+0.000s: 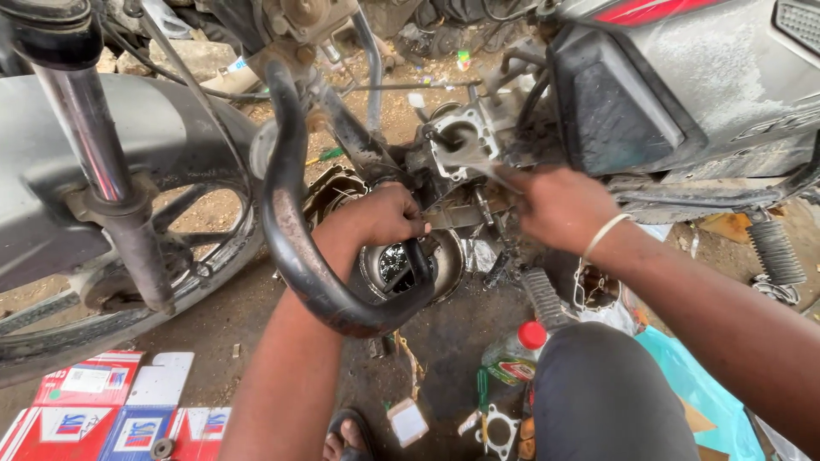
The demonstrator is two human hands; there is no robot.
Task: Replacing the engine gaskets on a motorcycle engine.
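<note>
I look down at a stripped motorcycle engine (465,141) with its open cylinder block showing a round bore. My left hand (384,213) is closed against the engine case just behind the black crash guard bar (295,230). My right hand (551,205), a white band on its wrist, grips a thin metal tool (478,164) whose tip reaches the cylinder block. Below the hands lies the open round clutch housing (410,265).
The front wheel and fork (102,171) stand at left, the seat and side panel (683,85) at right. On the dirt lie red and white cartons (111,410), a bottle with a red cap (517,350), a gasket (495,431), a screwdriver (483,401) and a blue sheet (692,384). My knee (598,393) is at lower right.
</note>
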